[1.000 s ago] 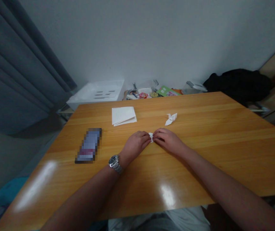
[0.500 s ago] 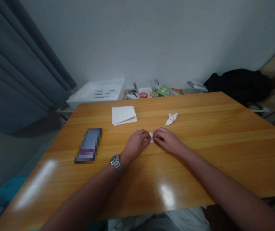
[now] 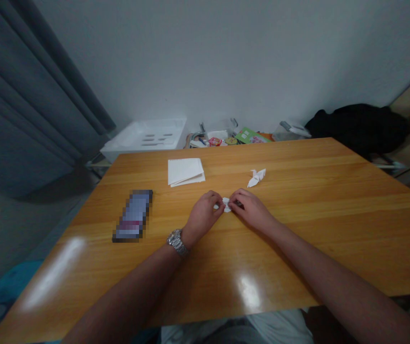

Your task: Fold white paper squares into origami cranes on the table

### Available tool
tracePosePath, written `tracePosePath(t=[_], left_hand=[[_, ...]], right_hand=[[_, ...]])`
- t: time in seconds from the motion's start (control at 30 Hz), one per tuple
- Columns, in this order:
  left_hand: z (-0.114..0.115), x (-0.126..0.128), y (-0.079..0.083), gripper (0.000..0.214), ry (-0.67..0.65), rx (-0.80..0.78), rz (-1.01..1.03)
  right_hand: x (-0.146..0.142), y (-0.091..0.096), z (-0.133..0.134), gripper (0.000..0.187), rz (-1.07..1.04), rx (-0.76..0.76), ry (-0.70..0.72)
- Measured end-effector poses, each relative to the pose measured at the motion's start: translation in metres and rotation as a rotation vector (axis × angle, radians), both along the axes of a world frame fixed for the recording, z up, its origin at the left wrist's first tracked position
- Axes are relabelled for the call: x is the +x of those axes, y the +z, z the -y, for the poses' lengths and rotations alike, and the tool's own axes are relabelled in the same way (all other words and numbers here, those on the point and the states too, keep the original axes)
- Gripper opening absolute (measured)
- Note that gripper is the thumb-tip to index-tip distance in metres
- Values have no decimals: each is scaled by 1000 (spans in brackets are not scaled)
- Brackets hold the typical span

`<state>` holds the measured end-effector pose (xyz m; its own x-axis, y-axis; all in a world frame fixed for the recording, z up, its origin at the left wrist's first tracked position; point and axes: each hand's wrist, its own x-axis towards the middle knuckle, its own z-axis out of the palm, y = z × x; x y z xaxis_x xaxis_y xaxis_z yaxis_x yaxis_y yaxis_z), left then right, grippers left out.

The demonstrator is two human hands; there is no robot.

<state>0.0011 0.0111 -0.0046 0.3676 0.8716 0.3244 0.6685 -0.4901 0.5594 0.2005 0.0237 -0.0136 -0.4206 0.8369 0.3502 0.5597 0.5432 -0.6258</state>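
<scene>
Both my hands meet at the middle of a wooden table. My left hand, with a metal watch on its wrist, pinches one side of a small piece of white folded paper. My right hand pinches the other side with fingers closed on it. Most of the paper is hidden by my fingers. A finished white folded paper figure lies just beyond my right hand. A stack of white paper sheets lies further back on the left.
A phone lies flat on the table left of my left hand. Behind the table stand a white plastic tray, assorted small clutter and a black cloth bundle. A dark curtain hangs at the left.
My hands have stayed together on the small paper, with only slight shifts of the fingers. The view has drifted a little.
</scene>
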Motion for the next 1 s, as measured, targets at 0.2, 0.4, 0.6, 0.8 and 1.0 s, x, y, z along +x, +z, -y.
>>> tracePosePath(t=[0.2, 0.4, 0.6, 0.8, 1.0], left_hand=[[-1, 3, 0, 10, 25, 12, -19], [0, 2, -1, 6, 31, -5, 16], [1, 0, 1, 12, -7, 0, -41], [4, -10, 10, 22, -137, 89, -255], [11, -15, 18, 27, -194, 159, -420]], right_hand=[[-4, 2, 2, 9, -1, 2, -27], [-5, 2, 2, 8, -16, -2, -44], [-4, 2, 0, 6, -13, -5, -43], [-1, -1, -1, 5, -21, 1, -34], [-1, -5, -1, 7, -14, 49, -20]])
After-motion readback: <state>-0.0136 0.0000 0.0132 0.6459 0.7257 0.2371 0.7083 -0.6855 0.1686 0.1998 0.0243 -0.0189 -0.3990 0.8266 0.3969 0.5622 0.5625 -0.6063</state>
